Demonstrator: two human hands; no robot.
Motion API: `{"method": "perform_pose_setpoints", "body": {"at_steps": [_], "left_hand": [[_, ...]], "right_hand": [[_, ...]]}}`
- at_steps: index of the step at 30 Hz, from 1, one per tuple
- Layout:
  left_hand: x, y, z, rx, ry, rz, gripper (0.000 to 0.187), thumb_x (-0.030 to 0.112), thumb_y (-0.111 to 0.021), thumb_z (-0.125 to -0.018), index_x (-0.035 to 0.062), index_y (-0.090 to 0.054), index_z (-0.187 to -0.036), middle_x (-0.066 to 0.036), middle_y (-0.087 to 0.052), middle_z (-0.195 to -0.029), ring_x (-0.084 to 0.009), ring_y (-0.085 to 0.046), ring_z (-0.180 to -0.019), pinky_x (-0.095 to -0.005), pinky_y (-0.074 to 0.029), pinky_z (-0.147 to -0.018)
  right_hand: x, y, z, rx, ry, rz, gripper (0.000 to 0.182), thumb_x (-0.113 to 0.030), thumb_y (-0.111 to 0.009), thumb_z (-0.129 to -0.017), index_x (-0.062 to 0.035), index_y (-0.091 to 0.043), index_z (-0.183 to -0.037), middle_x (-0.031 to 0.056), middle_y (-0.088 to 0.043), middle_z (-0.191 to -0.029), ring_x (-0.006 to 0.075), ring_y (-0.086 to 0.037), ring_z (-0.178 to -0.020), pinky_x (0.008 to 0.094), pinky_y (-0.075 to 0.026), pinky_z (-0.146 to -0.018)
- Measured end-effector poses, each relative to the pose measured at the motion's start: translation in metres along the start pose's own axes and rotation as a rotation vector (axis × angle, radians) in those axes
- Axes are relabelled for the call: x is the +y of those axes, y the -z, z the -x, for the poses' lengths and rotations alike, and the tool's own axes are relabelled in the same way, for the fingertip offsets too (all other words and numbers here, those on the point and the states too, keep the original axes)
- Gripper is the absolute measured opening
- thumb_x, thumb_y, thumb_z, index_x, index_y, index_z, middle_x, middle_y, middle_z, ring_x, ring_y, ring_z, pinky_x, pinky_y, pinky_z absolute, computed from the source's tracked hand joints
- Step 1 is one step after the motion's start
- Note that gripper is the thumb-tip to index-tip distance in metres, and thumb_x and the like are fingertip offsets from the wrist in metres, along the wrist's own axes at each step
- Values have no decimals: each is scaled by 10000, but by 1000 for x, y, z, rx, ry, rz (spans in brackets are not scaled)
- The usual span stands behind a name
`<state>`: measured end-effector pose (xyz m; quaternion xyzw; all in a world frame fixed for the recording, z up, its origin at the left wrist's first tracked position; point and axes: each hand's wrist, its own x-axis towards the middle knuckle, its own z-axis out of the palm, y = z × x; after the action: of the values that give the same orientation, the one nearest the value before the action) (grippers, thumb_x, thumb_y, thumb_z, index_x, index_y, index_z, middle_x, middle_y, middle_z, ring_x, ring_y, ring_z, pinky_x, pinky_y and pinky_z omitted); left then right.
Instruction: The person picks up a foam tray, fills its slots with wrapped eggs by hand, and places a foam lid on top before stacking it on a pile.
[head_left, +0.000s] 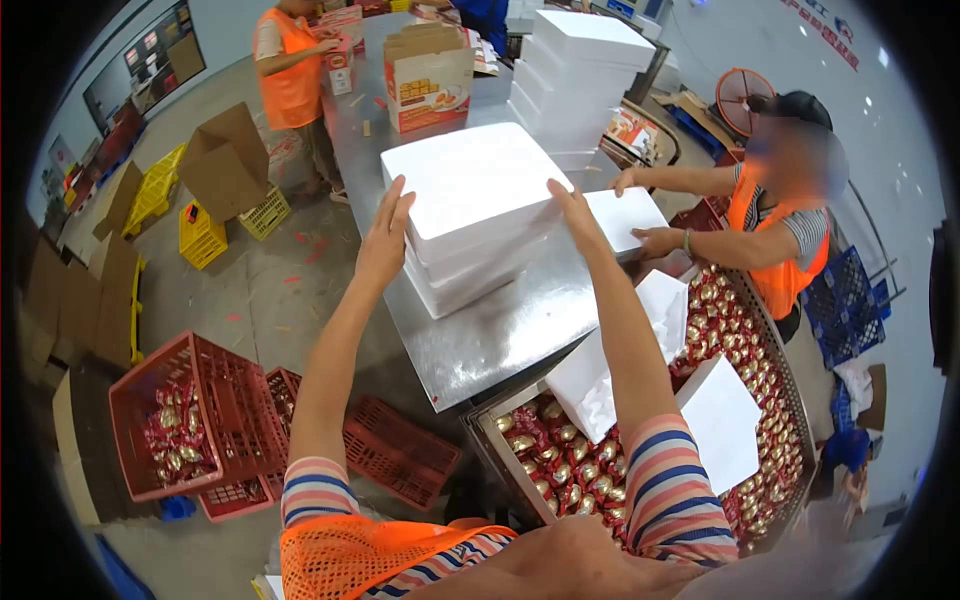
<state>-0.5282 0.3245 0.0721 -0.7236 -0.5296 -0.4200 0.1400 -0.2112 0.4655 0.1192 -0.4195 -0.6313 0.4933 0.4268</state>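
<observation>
A stack of white foam boxes (pixel 475 185) stands on the metal table (pixel 460 355). My left hand (pixel 385 235) presses against the left side of the top box, fingers pointing up. On the opposite side, my right hand (pixel 577 215) touches the same box near its right corner. Both hands grip it between them. To the right, a co-worker in an orange vest holds a smaller white foam box (pixel 625 218) at the table's edge. Below my right arm, a metal bin (pixel 510 470) holds many gold and red wrapped items, with white foam pieces (pixel 718 425) lying on them.
A taller stack of white foam boxes (pixel 570 80) and a printed carton (pixel 428 85) stand farther back on the table. Red crates (pixel 240 410) sit on the floor at the left, near an open cardboard box (pixel 222 160). Another person in orange stands beyond the table's left edge.
</observation>
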Motion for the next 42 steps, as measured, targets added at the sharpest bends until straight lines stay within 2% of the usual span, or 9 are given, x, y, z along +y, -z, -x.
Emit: {"method": "perform_pose_setpoints", "body": {"at_steps": [3, 8, 14, 17, 21, 26, 34, 38, 42], "left_hand": [[11, -10, -12, 101, -49, 8, 644, -158, -485, -775, 94, -395, -1361, -179, -348, -1523, -394, -404, -1361, -457, -411, -1089], [12, -4, -5, 79, -10, -33, 769, -160, -537, -730, 134, -331, -1410, -134, -363, -1529, -371, -469, -1310, -418, -490, -998], [35, 39, -22, -30, -77, -348, 667, -83, -543, -766, 82, -429, -1402, -165, -402, -1493, -366, -425, -1340, -452, -399, -1070], [101, 60, -21, 279, 72, -50, 610, -58, -533, -789, 63, -479, -1385, -147, -429, -1473, -374, -383, -1356, -479, -343, -1088], [225, 37, -3, -247, 324, 600, 655, 130, -685, -845, 37, -409, -1432, -225, -431, -1438, -359, -412, -1331, -453, -340, -1086], [307, -33, 24, -644, -16, 606, 865, 186, -758, -812, 28, -272, -1510, -220, -390, -1486, -341, -368, -1376, -420, -310, -1123], [292, 34, -49, -268, 531, 1243, 575, 4, -563, -881, 13, -402, -1433, -119, -583, -1216, -220, -624, -1016, -339, -556, -827], [322, 25, -38, -316, 491, 1027, 468, -31, -489, -858, 15, -507, -1323, -78, -608, -1086, -161, -602, -871, -292, -544, -801], [408, -4, -13, -783, -11, 936, 519, -129, -462, -762, -11, -608, -1245, -53, -673, -1018, -116, -605, -937, -253, -471, -846]], "right_hand": [[-11, 8, 14, 29, -254, -19, 759, -465, -619, -913, -6, -373, -1466, 181, -508, -1401, 283, -445, -1320, 399, -316, -1095], [-27, 35, 43, 157, 28, 198, 632, -461, -617, -923, -29, -506, -1371, 166, -612, -1252, 258, -549, -1190, 343, -417, -991], [-96, 101, 225, 145, 203, 584, 360, -284, -660, -910, -86, -654, -1211, 100, -660, -1156, 194, -594, -1108, 313, -457, -933], [-87, 149, 336, 311, -60, 458, 290, -239, -659, -912, -82, -684, -1155, 75, -661, -1162, 184, -611, -1085, 317, -486, -896], [-55, 184, 469, 594, -325, 445, 247, -189, -648, -920, -56, -687, -1125, 52, -665, -1150, 175, -634, -1042, 324, -495, -882], [-44, 193, 586, 882, -336, 323, 217, -136, -644, -921, -13, -685, -1094, 47, -685, -1012, 130, -622, -935, 274, -488, -808], [-44, 223, 770, 1079, -394, 339, 227, -148, -635, -942, -13, -675, -1119, 44, -684, -1072, 116, -638, -935, 265, -499, -803], [-37, 219, 793, 945, -411, 517, 229, -161, -655, -908, -25, -677, -1092, 93, -689, -1002, 167, -660, -887, 306, -524, -785], [-12, 206, 748, 579, -417, 809, 379, -255, -723, -854, -87, -634, -1182, 147, -591, -1116, 296, -627, -955, 395, -517, -839]]}}
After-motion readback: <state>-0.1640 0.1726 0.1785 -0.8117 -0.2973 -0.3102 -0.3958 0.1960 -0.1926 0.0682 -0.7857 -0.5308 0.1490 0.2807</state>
